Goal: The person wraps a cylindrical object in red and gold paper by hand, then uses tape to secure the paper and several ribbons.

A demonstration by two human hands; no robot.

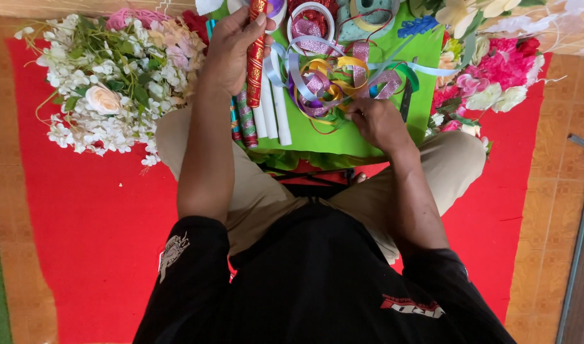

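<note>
Red patterned roll [256,54], upright over the left part of the green table [343,140], clamped in the left hand [231,54] with fingers wrapped around its middle. Right hand [376,121] lowered onto the table's near edge, fingertips pinched together at the rim of a ribbon tangle [340,79]; what lies between them too small to tell. Tangle of purple glitter, yellow, pale blue and green strips at table centre. More rolls [260,121], white and patterned, flat on the table just below the left hand. Ribbon spool [311,25] beyond the tangle. White flower bunch [107,83] on the red mat [82,210] to the left; pink and cream flowers [496,76] to the right. Khaki-clad knees on either side of the table.
</note>
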